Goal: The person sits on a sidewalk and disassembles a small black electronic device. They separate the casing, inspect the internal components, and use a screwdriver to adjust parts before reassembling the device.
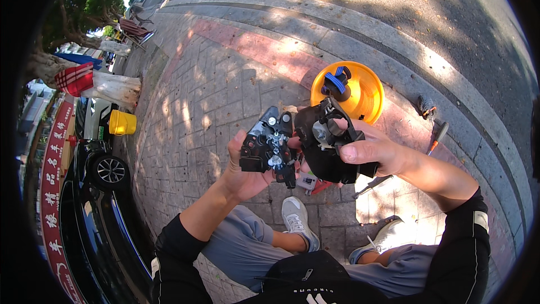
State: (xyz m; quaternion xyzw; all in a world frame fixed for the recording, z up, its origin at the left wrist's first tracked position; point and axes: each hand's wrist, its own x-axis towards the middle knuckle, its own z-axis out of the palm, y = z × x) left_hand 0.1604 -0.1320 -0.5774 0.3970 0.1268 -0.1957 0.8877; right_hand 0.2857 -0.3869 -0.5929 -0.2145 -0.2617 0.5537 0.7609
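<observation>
My left hand (245, 180) grips a black mechanical part (264, 143) with silver fittings, held upright at chest height. My right hand (376, 157) grips a bulkier black part (319, 129) with a metal piece on top, beside the first; whether the two parts touch, I cannot tell. Behind them a yellow basin (365, 90) holds a black and blue object (336, 81). Below my hands lies a grey and red object (308, 184), partly hidden. An orange and black screwdriver (440, 135) lies to the right, with a dark metal tool (367, 190) nearer my feet.
I sit low on paving (208, 107) beside a kerb and road (439, 34). A dark small object (427, 107) lies near the kerb. At left are a black car (90, 219), a yellow bucket (122, 123) and white-painted tree trunks (115, 90).
</observation>
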